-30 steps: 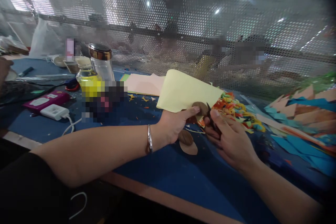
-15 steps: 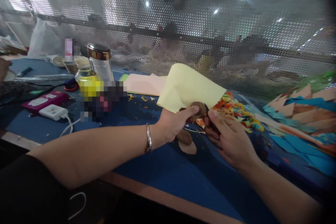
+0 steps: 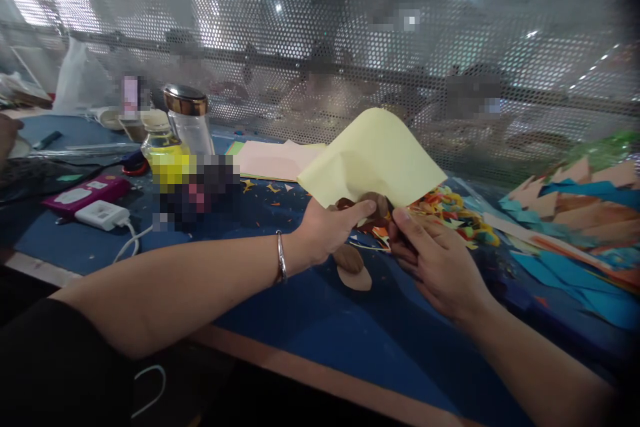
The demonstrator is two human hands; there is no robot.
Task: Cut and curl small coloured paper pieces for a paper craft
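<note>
My left hand (image 3: pixel 327 233) pinches the lower edge of a pale yellow paper sheet (image 3: pixel 373 160) together with a small brown paper piece (image 3: pixel 373 203). The sheet arches upward above both hands. My right hand (image 3: pixel 435 263) is closed around small dark scissors (image 3: pixel 400 243), whose blades are mostly hidden at the sheet's edge. Two brown oval cut-outs (image 3: pixel 353 267) lie on the blue table (image 3: pixel 320 320) just below my left hand. A silver bangle (image 3: pixel 280 257) circles my left wrist.
A heap of colourful paper scraps (image 3: pixel 450 210) lies behind my right hand. Blue and tan paper pieces (image 3: pixel 570 227) fill the right. A glass jar (image 3: pixel 190 120), yellow bottle (image 3: pixel 165 150), pink case (image 3: pixel 85 190), white charger (image 3: pixel 103 213) and pink sheets (image 3: pixel 273 160) sit left. A perforated screen (image 3: pixel 320 33) backs the table.
The yellow sheet has been lifted and bowed higher, its top edge rising. Both hands stay at the same place, shifted slightly upward.
</note>
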